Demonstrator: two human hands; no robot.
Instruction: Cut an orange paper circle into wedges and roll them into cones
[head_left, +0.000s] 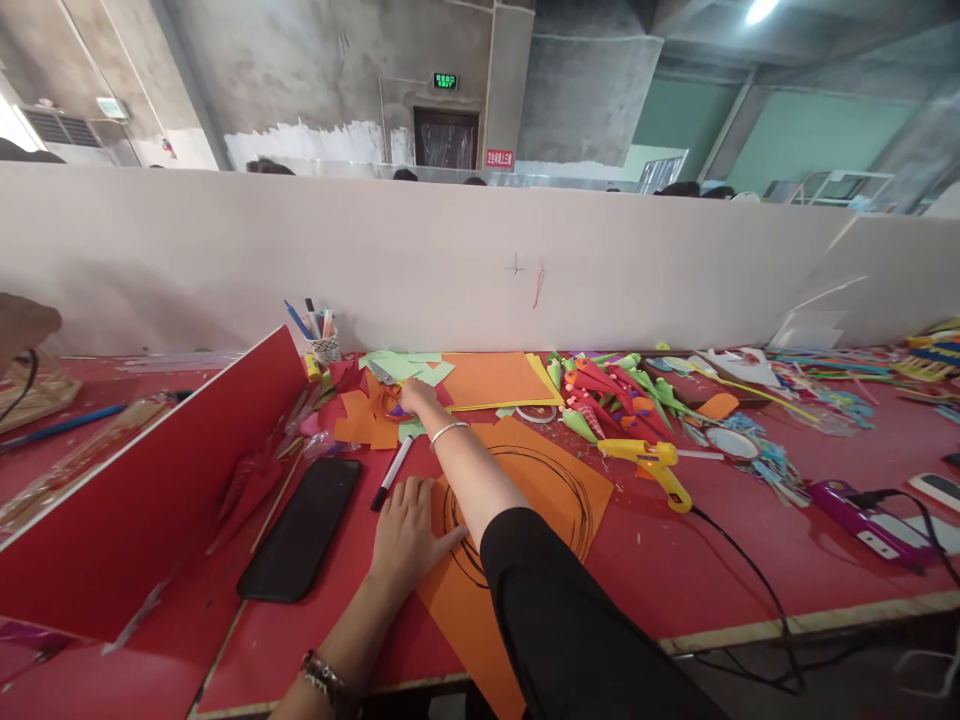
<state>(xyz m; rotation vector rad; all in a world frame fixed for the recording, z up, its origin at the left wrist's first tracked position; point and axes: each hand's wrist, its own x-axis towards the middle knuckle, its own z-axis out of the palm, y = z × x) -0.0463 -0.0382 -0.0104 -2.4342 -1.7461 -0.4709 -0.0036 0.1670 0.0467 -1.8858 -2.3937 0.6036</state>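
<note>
My left hand (409, 525) lies flat with fingers stretched, its thumb resting on the left edge of an orange paper sheet (592, 490). Black looping circles are drawn on that sheet. My right arm crosses over it. At the back, my right hand (415, 397) has its fingers closed at a pair of scissors (393, 402) with orange-purple handles; the grip is partly hidden. The grey blades point to the back left, over green paper pieces (409, 368). A white marker with a black cap (391, 473) lies just beyond my left fingertips.
A black phone (300, 530) lies left, beside an upright red panel (165, 480). A pen cup (325, 345) stands behind. Orange and yellow sheets (495, 380), green and red paper cones (611, 385), a yellow glue gun (652, 465) and a purple power strip (870, 520) are on the red table.
</note>
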